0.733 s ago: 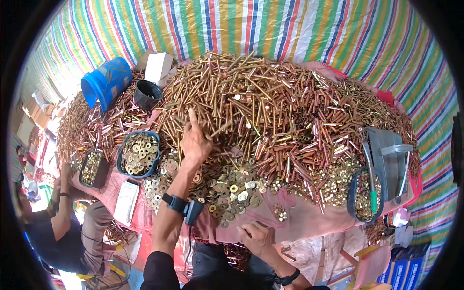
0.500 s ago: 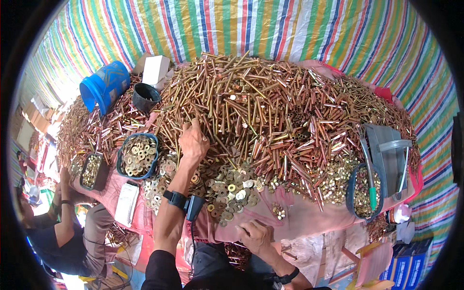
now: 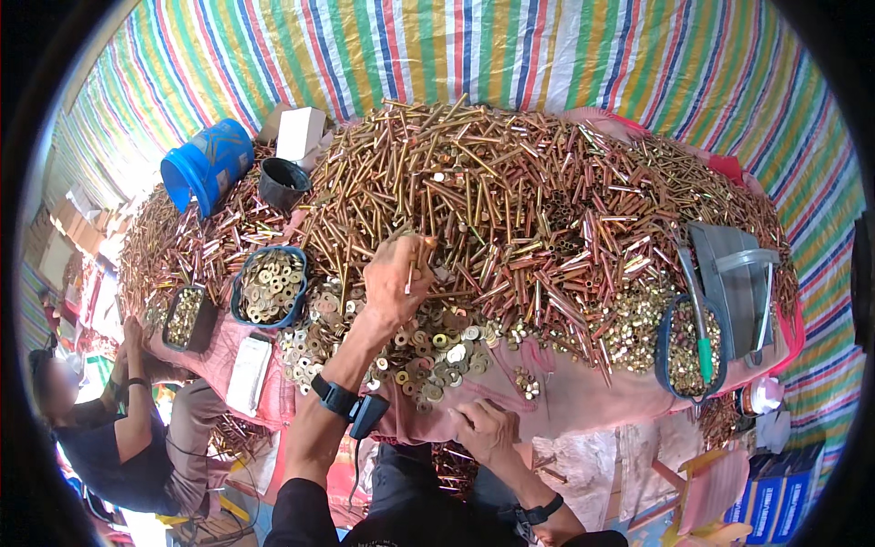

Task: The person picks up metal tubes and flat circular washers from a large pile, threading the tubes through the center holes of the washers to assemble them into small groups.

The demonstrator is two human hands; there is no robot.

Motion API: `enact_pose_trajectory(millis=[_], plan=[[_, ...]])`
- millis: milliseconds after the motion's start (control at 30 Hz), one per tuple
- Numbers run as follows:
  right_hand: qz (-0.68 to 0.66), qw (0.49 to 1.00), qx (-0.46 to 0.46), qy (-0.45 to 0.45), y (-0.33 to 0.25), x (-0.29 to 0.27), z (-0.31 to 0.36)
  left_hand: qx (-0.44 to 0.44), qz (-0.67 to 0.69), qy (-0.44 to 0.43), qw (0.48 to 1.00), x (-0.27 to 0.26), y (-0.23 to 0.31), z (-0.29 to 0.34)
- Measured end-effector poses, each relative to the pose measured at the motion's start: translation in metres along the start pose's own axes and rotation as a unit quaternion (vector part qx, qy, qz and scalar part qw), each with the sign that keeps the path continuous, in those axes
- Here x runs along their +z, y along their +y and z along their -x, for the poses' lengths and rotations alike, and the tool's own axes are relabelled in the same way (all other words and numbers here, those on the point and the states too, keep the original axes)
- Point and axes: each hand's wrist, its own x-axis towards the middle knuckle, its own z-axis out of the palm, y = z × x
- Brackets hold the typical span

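Note:
My left hand (image 3: pixel 397 281) reaches into the near side of a large heap of long brass-coloured bolts (image 3: pixel 437 196). Its fingers are bent and closed around what looks like a bolt, partly hidden by the hand. Beneath my left wrist and forearm lie loose flat washers (image 3: pixel 447 351), spread along the near edge of the heap. My right hand (image 3: pixel 486 430) rests at the near edge of the pink cloth (image 3: pixel 574 387), fingers curled inward; whatever they hold, if anything, is hidden. A small cluster of nuts (image 3: pixel 526 383) lies on the cloth beyond it, to the right.
A blue tub of washers (image 3: pixel 271 284), a dark tray of nuts (image 3: pixel 189 319), a black cup (image 3: pixel 283 185) and a blue bucket (image 3: pixel 208 167) stand left. A blue basket of nuts (image 3: pixel 690 351) and a grey dustpan (image 3: pixel 729 283) are right. Another person (image 3: pixel 118 438) sits at left.
My left hand has drawn back from the bolts, nearer and to the right, and its fingers have closed. My right hand has shifted slightly away from me, still curled.

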Motion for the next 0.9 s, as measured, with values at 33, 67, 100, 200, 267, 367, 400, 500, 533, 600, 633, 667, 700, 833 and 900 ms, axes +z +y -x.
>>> enact_pose_trajectory(millis=[33, 67, 100, 200, 267, 367, 400, 500, 533, 600, 633, 667, 700, 833, 900], plan=[[-0.005, 1.0, -0.004, 0.012, 0.0, 0.0, 0.0, -0.048, 0.062, 0.018, 0.997, -0.003, 0.006, 0.001], [-0.01, 1.0, 0.0, 0.007, -0.001, -0.001, -0.001, -0.104, 0.123, 0.038, 0.986, -0.004, 0.014, 0.004], [-0.018, 1.0, 0.006, 0.009, -0.002, -0.002, -0.001, -0.155, 0.19, 0.058, 0.968, -0.007, 0.02, 0.007], [-0.027, 0.999, 0.023, 0.003, -0.006, -0.007, -0.003, -0.214, 0.216, 0.101, 0.947, -0.015, 0.031, 0.011], [-0.053, 0.997, 0.059, -0.013, -0.007, -0.01, -0.004, -0.248, 0.253, 0.141, 0.925, -0.019, 0.035, 0.013], [-0.123, 0.984, 0.127, -0.029, -0.008, -0.01, -0.008, -0.261, 0.364, 0.193, 0.873, -0.025, 0.039, 0.017], [-0.138, 0.981, 0.137, -0.016, -0.008, -0.008, -0.01, -0.261, 0.334, 0.207, 0.882, -0.027, 0.038, 0.017], [-0.115, 0.985, 0.128, -0.015, -0.007, -0.007, -0.016, -0.305, 0.326, 0.211, 0.87, -0.031, 0.036, 0.018], [-0.091, 0.988, 0.123, -0.026, -0.007, -0.008, -0.019, -0.284, 0.336, 0.225, 0.869, -0.031, 0.035, 0.019], [-0.094, 0.983, 0.139, -0.07, -0.01, -0.009, -0.019, -0.281, 0.323, 0.244, 0.87, -0.031, 0.032, 0.019], [-0.044, 0.992, 0.075, -0.092, -0.013, -0.012, -0.016, -0.291, 0.304, 0.242, 0.874, -0.031, 0.029, 0.018], [0.007, 0.991, 0.043, -0.123, -0.015, -0.015, -0.014, -0.29, 0.32, 0.241, 0.869, -0.032, 0.028, 0.022], [0.058, 0.987, 0.009, -0.153, -0.017, -0.017, -0.014, -0.286, 0.323, 0.239, 0.87, -0.032, 0.026, 0.023], [0.056, 0.98, -0.107, -0.157, -0.022, -0.021, -0.013, -0.309, 0.339, 0.25, 0.853, -0.035, 0.02, 0.03], [0.055, 0.975, -0.114, -0.181, -0.02, -0.021, -0.014, -0.314, 0.352, 0.259, 0.843, -0.037, 0.017, 0.031]])
